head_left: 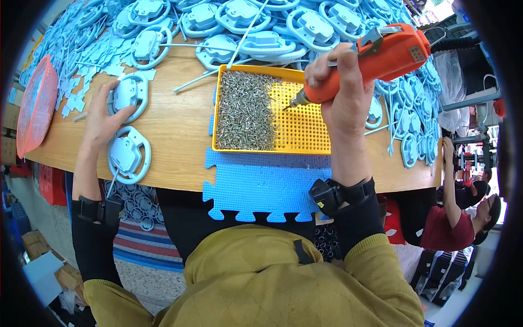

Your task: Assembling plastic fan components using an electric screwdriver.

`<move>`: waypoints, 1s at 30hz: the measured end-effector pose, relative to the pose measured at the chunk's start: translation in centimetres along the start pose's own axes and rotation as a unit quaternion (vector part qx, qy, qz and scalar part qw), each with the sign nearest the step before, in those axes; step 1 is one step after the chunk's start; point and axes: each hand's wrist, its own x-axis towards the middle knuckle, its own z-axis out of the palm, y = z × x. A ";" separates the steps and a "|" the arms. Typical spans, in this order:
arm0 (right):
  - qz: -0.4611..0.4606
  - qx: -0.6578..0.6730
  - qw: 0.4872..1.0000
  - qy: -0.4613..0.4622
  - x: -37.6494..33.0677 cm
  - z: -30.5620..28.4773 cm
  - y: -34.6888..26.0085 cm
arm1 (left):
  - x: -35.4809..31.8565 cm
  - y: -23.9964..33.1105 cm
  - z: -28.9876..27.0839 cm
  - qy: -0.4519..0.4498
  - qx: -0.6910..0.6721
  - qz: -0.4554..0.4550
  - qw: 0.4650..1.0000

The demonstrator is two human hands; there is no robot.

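Observation:
My right hand (348,92) is wrapped round an orange electric screwdriver (389,54). Its bit points down over a yellow perforated tray (299,122), whose left half is heaped with small metal screws (245,111). At the left, my left hand (104,117) grips a light-blue plastic wheel-shaped part (128,94) lying on the table, thumb on one side and fingers on the other. Just nearer to me, a second blue wheel-shaped part (126,155) rests at the table edge with a thin stick hanging from it.
Heaps of similar blue parts (313,27) cover the back and right of the wooden table (174,117). Small flat blue pieces (109,49) lie at the far left beside a pink basket (38,106). A blue foam mat (261,182) overhangs the front edge. Another person (455,220) sits at the right.

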 end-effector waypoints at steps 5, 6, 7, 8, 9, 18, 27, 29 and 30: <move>0.000 -0.019 1.000 -0.014 -0.2 -0.1 -0.2 | -2.9 5.6 -1.8 0.125 0.041 0.148 0.980; -0.012 -0.031 0.999 -0.026 -0.3 -0.1 -0.3 | -4.2 7.8 -2.3 0.103 0.011 0.153 0.983; -0.012 -0.037 0.999 -0.023 -0.5 -0.4 -0.5 | -5.5 9.8 -1.9 0.080 -0.024 0.158 0.984; -0.021 -0.033 0.999 -0.007 -0.5 -0.6 -0.9 | -7.0 11.7 -1.0 0.043 -0.065 0.170 0.982; -0.029 -0.017 0.999 0.002 -0.4 -0.1 -1.8 | -8.7 13.7 -0.8 0.011 -0.094 0.175 0.980; 0.026 -0.002 0.993 -0.117 -6.6 4.8 -7.1 | -12.5 20.8 5.3 -0.054 -0.057 0.125 0.989; 0.067 -0.055 0.983 -0.165 -8.9 5.9 -6.5 | -12.9 20.9 5.3 -0.075 -0.059 0.111 0.989; 0.056 -0.037 0.990 -0.126 -9.1 6.2 -6.3 | -12.8 20.9 5.4 -0.076 -0.061 0.109 0.989; 0.059 -0.038 0.989 -0.126 -9.2 6.2 -6.1 | -12.7 20.9 5.5 -0.074 -0.064 0.112 0.989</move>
